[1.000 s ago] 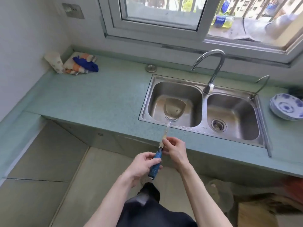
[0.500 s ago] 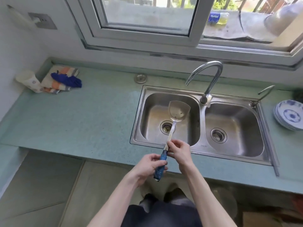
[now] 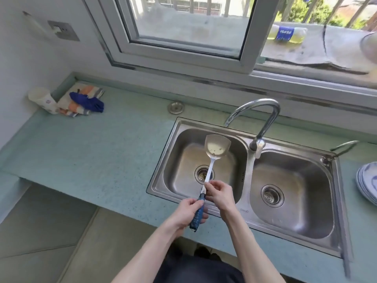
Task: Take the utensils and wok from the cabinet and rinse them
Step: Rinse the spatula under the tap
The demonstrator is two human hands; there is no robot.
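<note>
A metal spatula (image 3: 216,148) with a blue handle is held over the left basin of the steel double sink (image 3: 246,193). My left hand (image 3: 186,213) grips the blue handle at the counter's front edge. My right hand (image 3: 219,193) pinches the metal shaft just above the handle. The spatula's blade points away from me, below and left of the curved faucet (image 3: 263,123). No water runs from the faucet. No wok is in view.
A green counter (image 3: 98,152) stretches left of the sink, with a paper cup (image 3: 43,100) and striped cloth with a blue rag (image 3: 83,101) in the far corner. A sink plug (image 3: 175,107) lies behind the sink. Blue-patterned plates (image 3: 367,184) stack at the right edge.
The view has moved closer to the sink. Both hands have carried the spatula forward and raised its blade further over the left basin. The grips are unchanged.
</note>
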